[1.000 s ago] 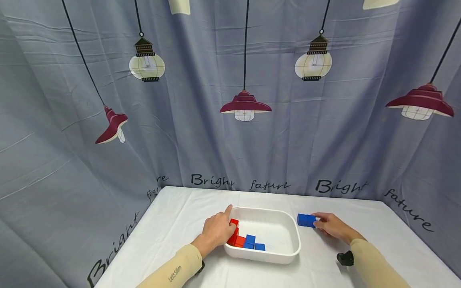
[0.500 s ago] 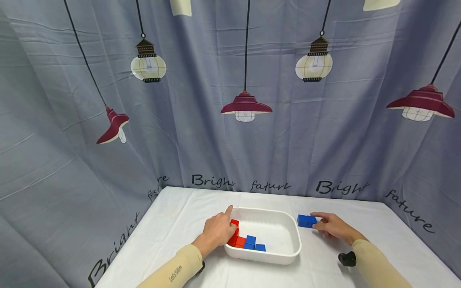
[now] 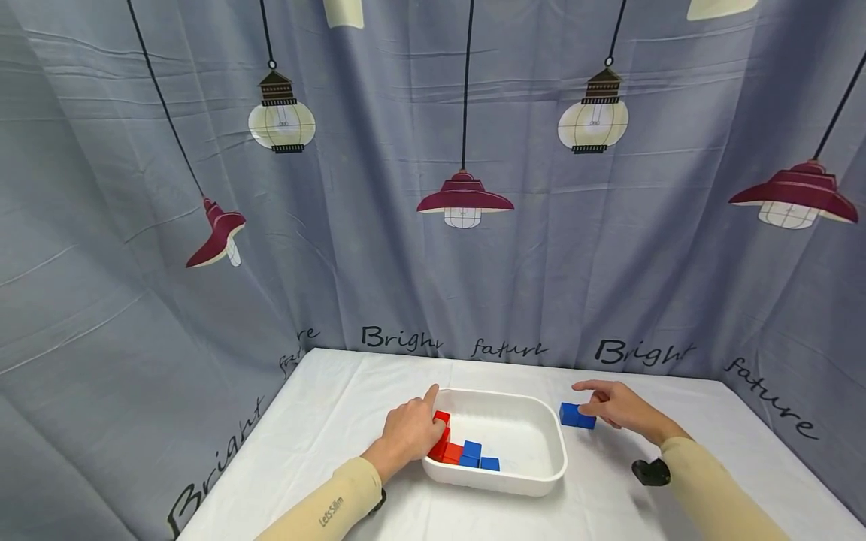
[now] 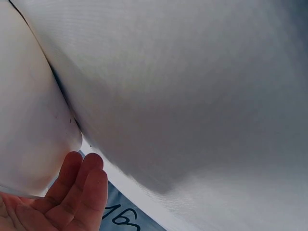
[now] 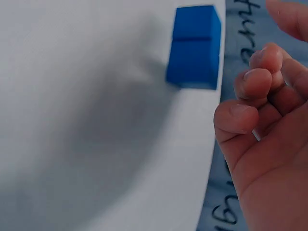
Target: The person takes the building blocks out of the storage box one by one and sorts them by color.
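My left hand (image 3: pixel 408 430) grips the left wall of a white plastic tub (image 3: pixel 501 482). Its thumb lies inside over the rim, and in the left wrist view its fingers (image 4: pixel 91 192) press against the outside wall. Red cubes (image 3: pixel 452 452) sit in the tub's left end, partly hidden by the thumb, with blue cubes (image 3: pixel 471 451) beside them. Right of the tub, two blue cubes (image 3: pixel 570 414) stand side by side on the table, touching. My right hand (image 3: pixel 622 409) hovers just above them, index finger extended, other fingers loosely curled, holding nothing. The right wrist view shows it apart from the blue pair (image 5: pixel 195 48).
A white cloth covers the table (image 3: pixel 365 376). Behind it hangs a grey-blue curtain (image 3: pixel 379 248) printed with lamps and lettering. A black wrist device (image 3: pixel 651 472) sits below my right wrist.
The right hand has let go of the right blue cube and lifted slightly, its index finger now reaching out. Both cubes stand together where they were. The left hand and tub have stayed put.
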Available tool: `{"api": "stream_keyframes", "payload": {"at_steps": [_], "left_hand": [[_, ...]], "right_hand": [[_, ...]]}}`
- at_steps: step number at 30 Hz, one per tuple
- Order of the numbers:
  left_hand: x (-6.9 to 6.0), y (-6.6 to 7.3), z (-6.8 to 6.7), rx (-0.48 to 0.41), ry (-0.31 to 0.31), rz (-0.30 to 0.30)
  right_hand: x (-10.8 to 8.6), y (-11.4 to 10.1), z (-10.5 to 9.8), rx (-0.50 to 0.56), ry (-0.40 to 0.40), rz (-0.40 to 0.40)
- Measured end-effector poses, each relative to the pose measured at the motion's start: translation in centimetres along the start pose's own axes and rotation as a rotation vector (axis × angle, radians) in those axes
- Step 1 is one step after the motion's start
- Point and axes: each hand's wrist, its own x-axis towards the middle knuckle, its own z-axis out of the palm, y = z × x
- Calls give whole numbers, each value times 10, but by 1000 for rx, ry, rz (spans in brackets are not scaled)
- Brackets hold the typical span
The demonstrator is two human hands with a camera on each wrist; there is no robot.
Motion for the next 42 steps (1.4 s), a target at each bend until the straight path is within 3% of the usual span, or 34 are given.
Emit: {"api": "stream_keyframes", "payload": {"at_steps": [9, 16, 23, 42], "left_hand": [[1, 2, -1, 12, 6, 4], [2, 2, -2, 17, -1, 0], [1, 1, -2, 7, -5, -6], [0, 1, 1, 7, -5, -10]], "right_hand": [[6, -28, 0, 55, -120, -56], [10, -48, 3, 29, -186, -128], [16, -67, 11, 36, -305, -186], [26, -94, 46, 106, -499, -202]]}}
